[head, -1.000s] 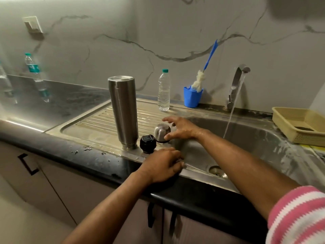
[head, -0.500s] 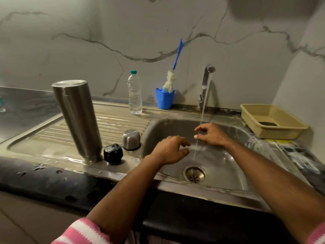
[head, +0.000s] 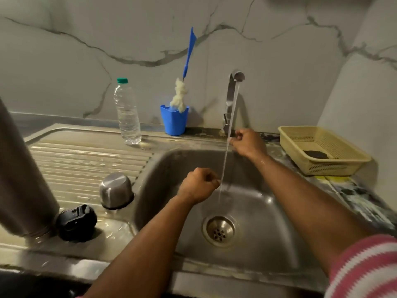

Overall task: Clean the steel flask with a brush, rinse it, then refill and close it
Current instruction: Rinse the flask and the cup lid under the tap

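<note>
Left hand [head: 198, 186]: fingers [head: 211, 182] curled into a loose fist, nothing visibly held, knuckles touching the thin water stream [head: 225, 160] over the sink basin [head: 268, 214]. Right hand [head: 247, 143]: fingers [head: 237, 135] also curled shut, at the base of the tap [head: 231, 95] near the basin's rear edge; whether they grip a tap part cannot be told. Forearm wet. Water runs from the spout down between both hands toward the drain strainer [head: 220, 231]. Steel flask [head: 23, 179] stands inverted at the far left on the ribbed drainboard [head: 86, 160], cropped by the frame edge, leaning in this wide-angle view. Just beside its base lies the black lid [head: 77, 222]; next to that, the steel cup cap [head: 116, 190] sits mouth down near the basin rim. Behind, along the wall: a clear plastic water bottle [head: 127, 112] with green cap, then a blue holder cup [head: 174, 119] containing the bottle brush [head: 182, 89], blue handle tilted up and right. Right of the tap, a yellow plastic basket [head: 322, 151] rests on the tabletop [head: 354, 194], a dark round object inside. Pink-and-white striped sleeve [head: 365, 269] at lower right.
</note>
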